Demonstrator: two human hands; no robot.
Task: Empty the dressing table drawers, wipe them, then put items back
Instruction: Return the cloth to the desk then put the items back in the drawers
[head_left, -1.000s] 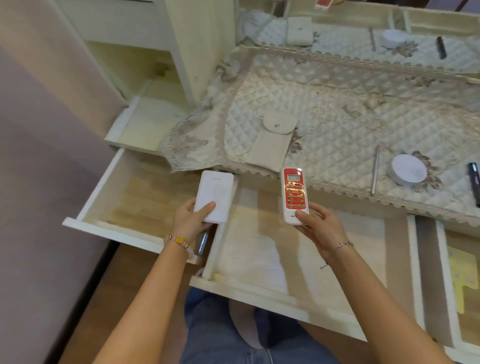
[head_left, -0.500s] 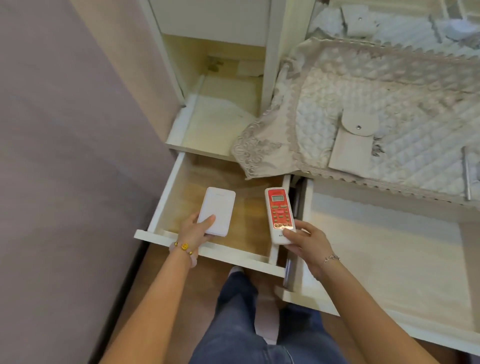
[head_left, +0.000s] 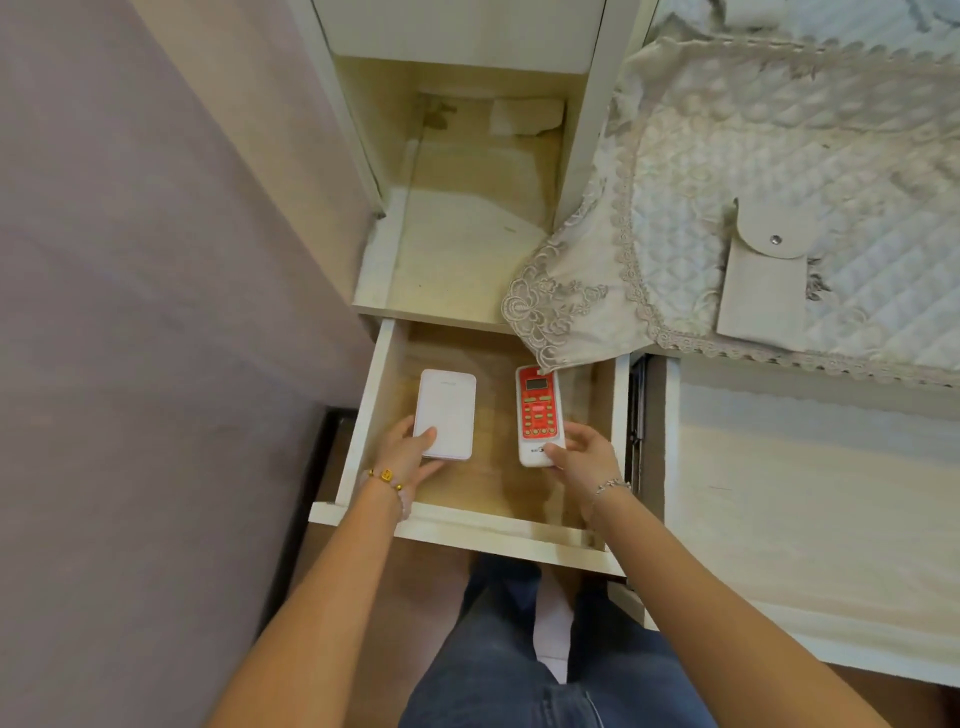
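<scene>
Gripping the near end of a flat white device (head_left: 445, 413) with the left hand (head_left: 410, 453), thumb on top, by the left wall of the open drawer (head_left: 467, 535), and pinching the near end of a red-faced remote (head_left: 538, 410) with the right hand (head_left: 584, 460) nearer the right wall, lettering on both too blurred for reading

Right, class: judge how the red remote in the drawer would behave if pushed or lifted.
The remote looks rigid and flat, so it would probably slide, not roll. Its smooth casing may slip on the drawer floor. The right hand holds one end only, so it is likely light.
</scene>
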